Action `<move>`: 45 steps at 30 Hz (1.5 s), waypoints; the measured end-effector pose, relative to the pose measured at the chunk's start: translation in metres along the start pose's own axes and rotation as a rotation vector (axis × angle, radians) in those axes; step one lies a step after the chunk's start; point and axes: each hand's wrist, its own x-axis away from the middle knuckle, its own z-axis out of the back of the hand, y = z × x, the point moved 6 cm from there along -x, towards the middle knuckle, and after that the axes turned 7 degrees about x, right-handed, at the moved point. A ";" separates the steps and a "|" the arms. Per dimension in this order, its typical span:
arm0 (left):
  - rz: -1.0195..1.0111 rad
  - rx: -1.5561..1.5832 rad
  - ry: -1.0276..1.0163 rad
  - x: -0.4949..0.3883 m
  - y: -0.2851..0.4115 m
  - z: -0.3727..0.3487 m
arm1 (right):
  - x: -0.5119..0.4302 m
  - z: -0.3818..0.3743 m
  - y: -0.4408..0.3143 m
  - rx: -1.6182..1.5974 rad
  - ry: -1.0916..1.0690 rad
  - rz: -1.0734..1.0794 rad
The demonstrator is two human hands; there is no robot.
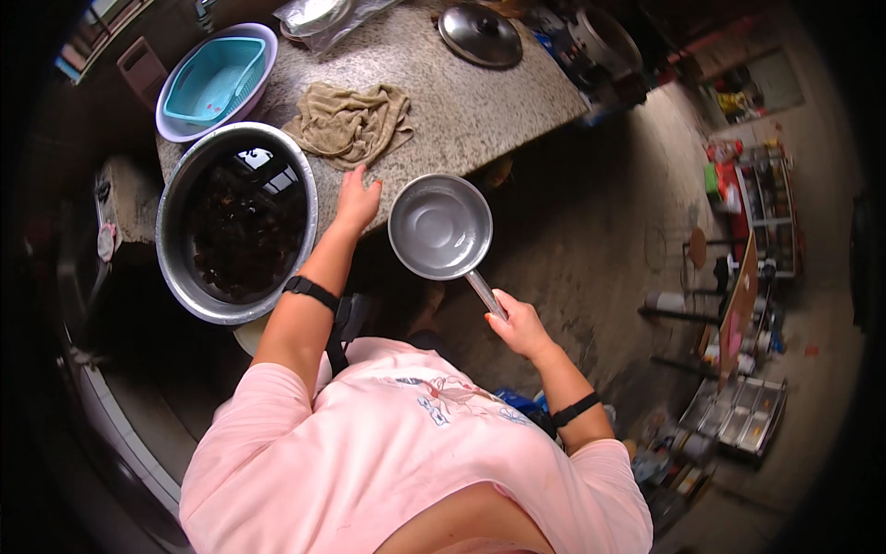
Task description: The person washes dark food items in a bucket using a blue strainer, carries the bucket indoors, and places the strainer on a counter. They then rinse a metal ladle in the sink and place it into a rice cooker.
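Note:
My right hand [519, 323] grips the handle of a metal ladle [437, 227] with a deep round bowl. The bowl is tilted toward me and shows its wet-looking inside, past the counter's front edge. Over the counter edge, my left hand [358, 199] reaches out with fingers apart and nothing in them, its fingertips at the near edge of a crumpled brown cloth [353, 123]. Whether they touch it I cannot tell. Left of that hand stands a large metal basin [167, 235] holding dark liquid with dark pieces in it; windows reflect on the surface.
Behind the basin, a lilac bowl [270, 55] holds a turquoise plastic basket [214, 79]. A pot lid [480, 36] and plastic-wrapped dishes [315, 17] lie farther back on the speckled stone counter [457, 111]. A wooden table [737, 305] and metal trays [737, 415] stand off to the right.

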 end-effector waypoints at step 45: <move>0.041 -0.384 0.352 -0.025 0.089 0.044 | -0.122 0.093 0.011 -0.029 -0.097 -0.042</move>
